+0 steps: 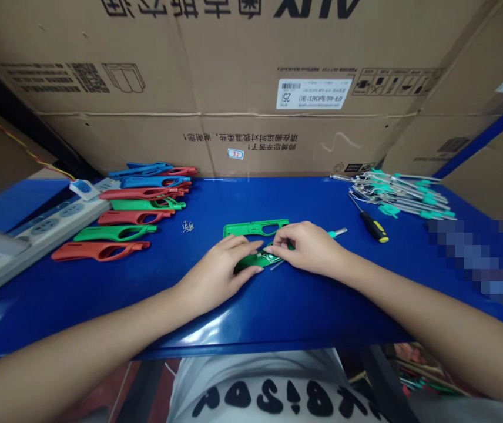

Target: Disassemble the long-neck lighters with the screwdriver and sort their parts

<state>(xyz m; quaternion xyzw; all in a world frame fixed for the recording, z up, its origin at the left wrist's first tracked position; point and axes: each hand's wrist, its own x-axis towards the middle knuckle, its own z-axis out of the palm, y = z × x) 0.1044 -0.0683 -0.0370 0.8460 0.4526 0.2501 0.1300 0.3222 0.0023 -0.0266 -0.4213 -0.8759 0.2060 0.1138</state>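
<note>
Both my hands work over a green lighter casing half (251,262) lying low on the blue table. My left hand (216,270) grips its left end between thumb and fingers. With bent fingers, my right hand (313,247) pinches at the small white wires (270,257) inside the casing; the exact piece between the fingertips is hidden. A metal lighter tube (339,232) with a teal part sticks out beyond my right hand. Just behind lies a second green casing half (240,228), partly covered by my right fingers.
At left, red, green and blue lighter casings (101,251) lie beside a white power strip (42,226). Small screws (188,226) form a little pile. A screwdriver (372,226) and several metal tubes with teal parts (403,194) lie at right. Cardboard (198,76) walls the back.
</note>
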